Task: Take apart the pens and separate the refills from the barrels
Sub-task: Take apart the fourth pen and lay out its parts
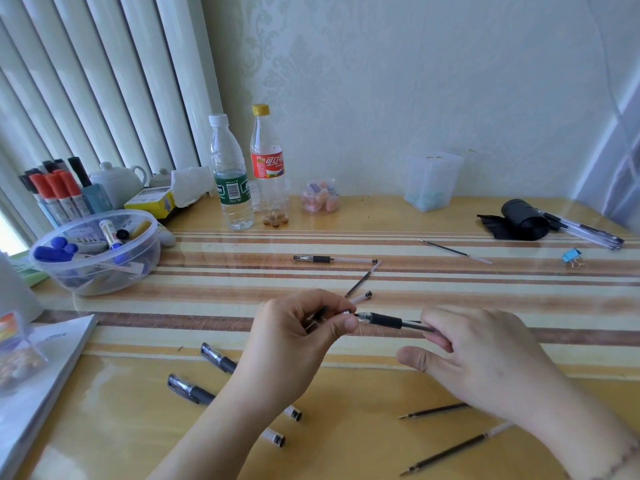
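Note:
Above the striped table I hold a black-grip pen [388, 320] level between both hands. My left hand [298, 337] pinches its silver tip end and also grips a black cap. My right hand [485, 355] pinches the rear of the barrel. Two capped pens [218, 358] [190, 389] lie under my left forearm. Two loose refills [433, 410] [450, 452] lie near my right wrist. Further back rest a clear barrel [334, 259], another refill [362, 278], a short clear piece [362, 297] and a far refill [453, 251].
A clear bowl of markers [97, 251] stands at the left, with a marker holder [59, 192] behind it. Two bottles [232, 174] [268, 168] and a small jar [320, 197] stand at the back. At the right lie a black roll [523, 220], bundled pens [585, 232] and a blue clip [571, 256].

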Demonstrator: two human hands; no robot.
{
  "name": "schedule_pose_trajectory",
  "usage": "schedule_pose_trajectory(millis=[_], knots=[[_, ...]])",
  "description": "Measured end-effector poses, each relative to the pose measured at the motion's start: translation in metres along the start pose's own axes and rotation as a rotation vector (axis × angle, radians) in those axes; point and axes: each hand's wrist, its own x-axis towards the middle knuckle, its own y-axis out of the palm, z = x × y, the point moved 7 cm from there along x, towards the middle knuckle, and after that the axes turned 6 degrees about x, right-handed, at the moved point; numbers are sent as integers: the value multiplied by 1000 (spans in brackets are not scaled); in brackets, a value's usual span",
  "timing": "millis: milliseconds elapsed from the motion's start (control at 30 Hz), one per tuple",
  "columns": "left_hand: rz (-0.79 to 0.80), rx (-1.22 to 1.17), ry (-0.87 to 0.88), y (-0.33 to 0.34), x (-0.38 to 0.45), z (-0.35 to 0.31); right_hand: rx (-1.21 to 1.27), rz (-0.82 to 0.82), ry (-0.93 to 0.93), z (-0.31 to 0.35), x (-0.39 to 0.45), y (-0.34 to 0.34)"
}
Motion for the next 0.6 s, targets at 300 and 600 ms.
schedule_pose_trajectory(millis=[300, 600], knots=[[125, 147, -18, 8, -4, -1, 212, 18, -8, 9, -8, -5], [94, 108, -57, 5, -1, 3, 467, 17, 93, 6, -6, 5]])
